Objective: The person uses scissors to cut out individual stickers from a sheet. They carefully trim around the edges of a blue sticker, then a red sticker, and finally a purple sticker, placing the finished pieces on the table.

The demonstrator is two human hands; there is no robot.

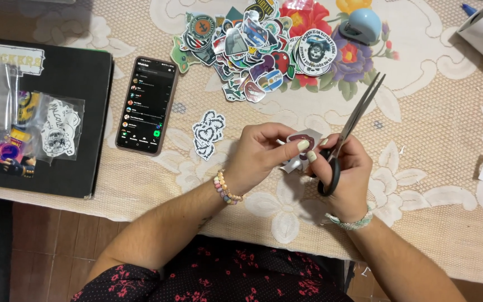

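I see my left grip (pixel 261 154) pinching a small sticker piece (pixel 302 146) just left of my right grip (pixel 345 170), which is closed through the scissors (pixel 353 126); their shut blades point up and away, beside the sticker, above the counter (pixel 443 184).

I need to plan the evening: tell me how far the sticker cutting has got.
Done: a pile of cut stickers lies at the table's far side, and one black-and-white sticker by the phone. In hand: the left hand holds a lips sticker; the right hand holds scissors. Left: no uncut sheets clearly visible.
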